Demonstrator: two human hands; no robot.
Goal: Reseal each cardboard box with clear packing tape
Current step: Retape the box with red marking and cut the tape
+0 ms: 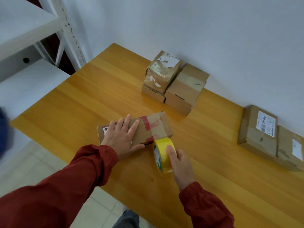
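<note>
Your L hand (122,137) lies spread flat on box (148,129) to pin it; R hand (180,163), at its 4 o'clock, grips tape roll (162,155), prob. tensioning the strip.

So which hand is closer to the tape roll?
Right. The right hand grips the tape roll, thumb over its rim. The left hand lies flat on the box just left of the roll, not touching it.

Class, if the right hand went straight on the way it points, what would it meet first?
The right hand grips the tape roll. Just ahead lies the box under the left hand. The roll would likely meet its near side first, though the gap is unclear.
</note>
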